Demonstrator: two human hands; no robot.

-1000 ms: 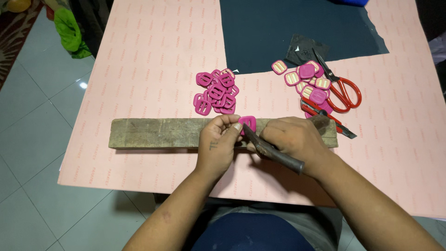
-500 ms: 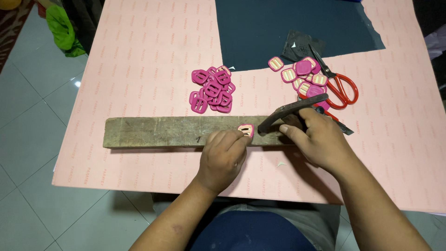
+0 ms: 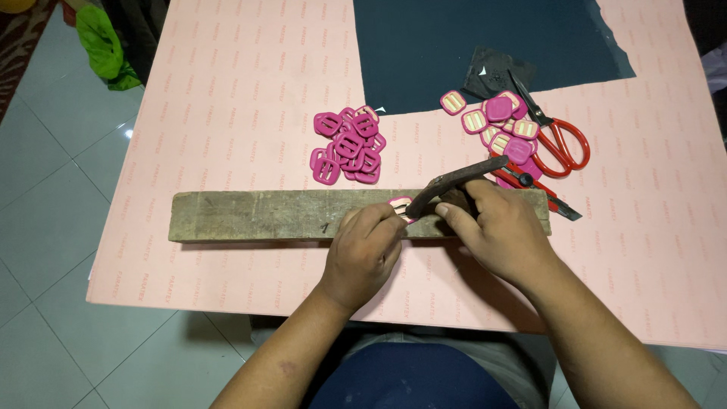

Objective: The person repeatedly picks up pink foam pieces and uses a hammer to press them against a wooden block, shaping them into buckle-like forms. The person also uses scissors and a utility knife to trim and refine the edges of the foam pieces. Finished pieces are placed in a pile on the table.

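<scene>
A long weathered wooden block (image 3: 257,214) lies across a pink sheet. On its top, near the middle, sits a pink buckle (image 3: 399,204), pinched by the fingertips of my left hand (image 3: 365,254). My right hand (image 3: 496,227) grips a dark metal tool (image 3: 454,182) like a small hammer, its head tilted down to the buckle. Behind the block lies a heap of plain pink buckles (image 3: 348,145).
To the right are pink buckles with pale inserts (image 3: 494,123), red-handled scissors (image 3: 556,140) and a red-and-black cutter (image 3: 541,193). A dark fabric sheet (image 3: 485,45) covers the far middle. The pink sheet (image 3: 227,98) ends at the left over a tiled floor.
My right hand swung the tool from low beside the block to up over it, its head now on the buckle. My left hand stays on the buckle.
</scene>
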